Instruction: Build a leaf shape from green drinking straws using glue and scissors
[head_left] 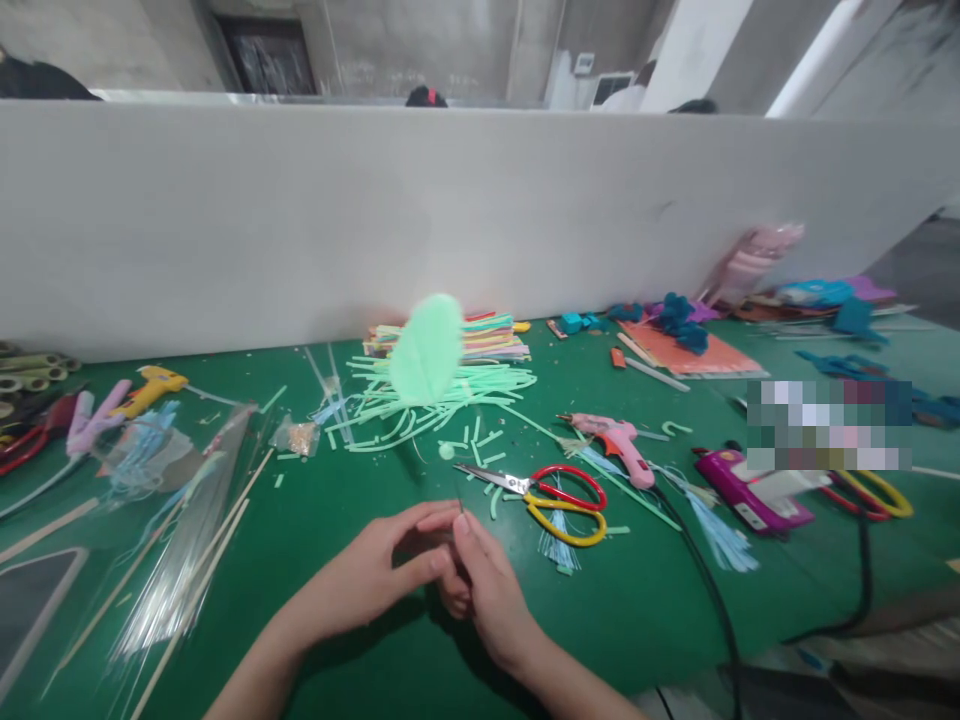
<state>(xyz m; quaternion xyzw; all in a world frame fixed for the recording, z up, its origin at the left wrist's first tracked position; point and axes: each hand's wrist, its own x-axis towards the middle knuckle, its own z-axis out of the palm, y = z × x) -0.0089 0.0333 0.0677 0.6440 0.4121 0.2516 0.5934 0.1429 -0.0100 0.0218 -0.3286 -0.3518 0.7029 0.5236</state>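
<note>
A mint-green fuzzy oval leaf shape point(426, 355) stands upright in front of me, above a pile of green pipe cleaners point(495, 385). Beneath it, a thin dark wire stem point(460, 500) rises from my right hand point(487, 580), pinched between thumb and fingers. The leaf seems to sit on this stem, though the middle stretch is hard to make out. My left hand point(390, 560) curves in from the left with thumb and forefinger apart, its fingertips against the right hand's fingers near the stem. Just beyond the right hand lie open scissors point(566, 500) with red and yellow handles.
A pink glue gun point(619, 445) and a purple device point(750, 495) are on the right, with black cords running off the green table point(360, 670). Clear strips point(187, 560), thin sticks point(202, 550) and a yellow glue gun point(154, 390) lie left. A white partition point(300, 220) stands behind.
</note>
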